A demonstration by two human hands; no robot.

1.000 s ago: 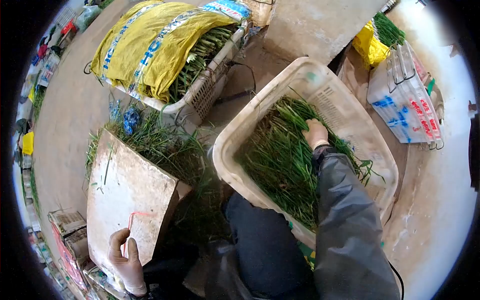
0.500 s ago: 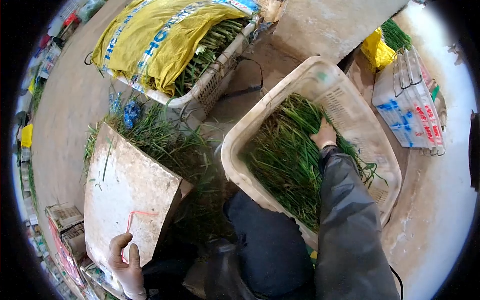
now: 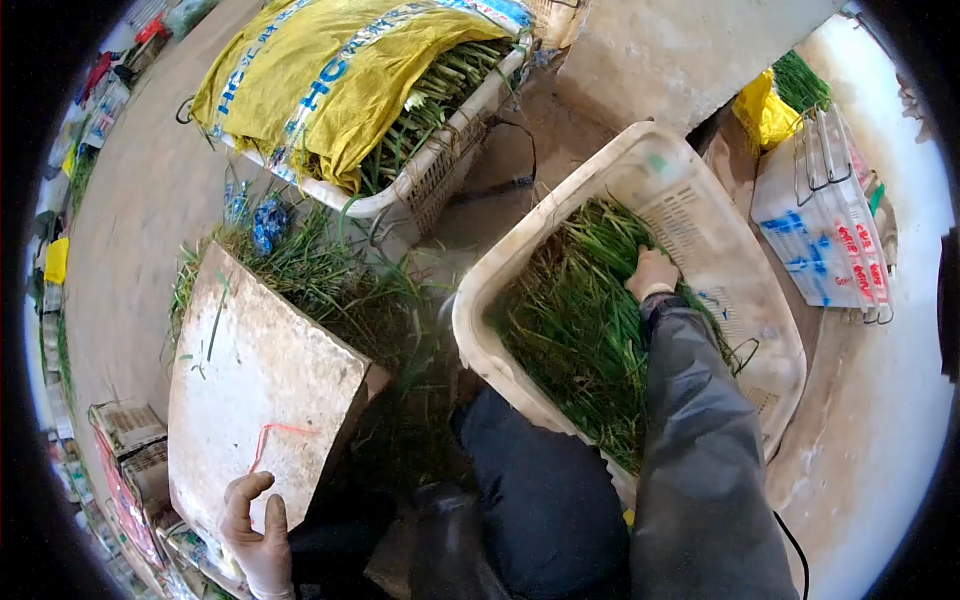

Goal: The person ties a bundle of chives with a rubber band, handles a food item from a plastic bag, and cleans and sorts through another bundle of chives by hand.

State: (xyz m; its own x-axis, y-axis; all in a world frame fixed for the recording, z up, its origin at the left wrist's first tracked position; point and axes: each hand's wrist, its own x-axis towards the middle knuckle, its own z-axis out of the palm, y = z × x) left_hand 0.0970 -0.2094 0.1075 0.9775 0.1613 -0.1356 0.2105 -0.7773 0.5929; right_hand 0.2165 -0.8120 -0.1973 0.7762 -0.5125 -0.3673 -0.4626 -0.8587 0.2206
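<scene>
My right hand (image 3: 654,274) is closed round some long green stalks (image 3: 590,300) inside a white plastic basket (image 3: 775,335), near its right side. The stalks lie in a loose heap over the basket's bottom. My gloved left hand (image 3: 257,530) is at the lower left, over the near edge of a pale, dirty board (image 3: 260,370). Its thumb and forefinger are apart at the tips. A thin red string (image 3: 285,429) lies on the board and runs down to the fingers; whether they hold it is unclear.
A second basket (image 3: 405,190) at the top holds stalks under a yellow sack (image 3: 330,80). Loose greens (image 3: 320,275) and blue plastic (image 3: 268,224) lie on the floor behind the board. Stacked white crates (image 3: 820,225) stand at the right by the wall.
My right hand has moved slightly within the basket, with its fingers now curled round the stalks. The view has shifted a little. My left hand keeps nearly the same pose by the board.
</scene>
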